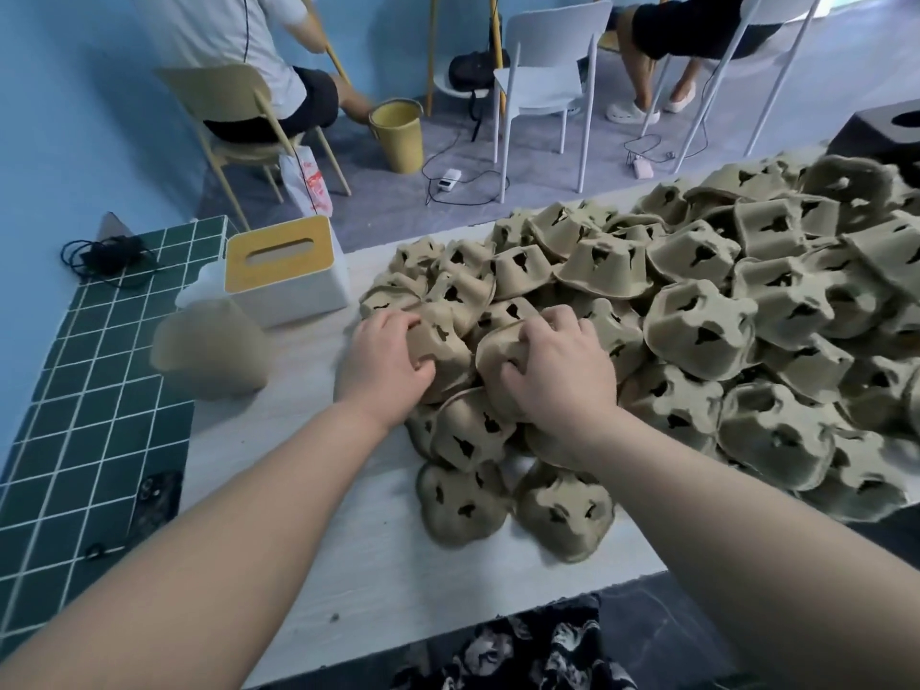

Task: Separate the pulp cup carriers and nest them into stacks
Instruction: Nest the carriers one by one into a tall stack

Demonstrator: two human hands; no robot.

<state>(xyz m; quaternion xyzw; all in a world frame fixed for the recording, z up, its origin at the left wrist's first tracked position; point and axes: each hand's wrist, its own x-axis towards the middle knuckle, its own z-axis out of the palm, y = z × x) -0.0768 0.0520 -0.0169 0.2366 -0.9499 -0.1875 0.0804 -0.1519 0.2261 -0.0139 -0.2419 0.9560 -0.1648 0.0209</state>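
A large heap of tan pulp cup carriers [697, 311] covers the right half of the pale table [308, 515], lying upside down. My left hand [383, 361] grips a carrier [443, 346] at the heap's near-left edge. My right hand [557, 371] clutches another carrier [498, 351] right beside it, fingers hooked over its top. A blurred nested stack of carriers [209, 351] stands apart on the table's left side. Two single carriers [463, 500] lie closest to me at the heap's front.
A white tissue box with a yellow lid [286, 271] stands behind the stack. A green tiled surface [89, 390] with a black cable and a phone [154, 500] borders the table's left. Chairs, seated people and a yellow bin [398, 136] are beyond the table.
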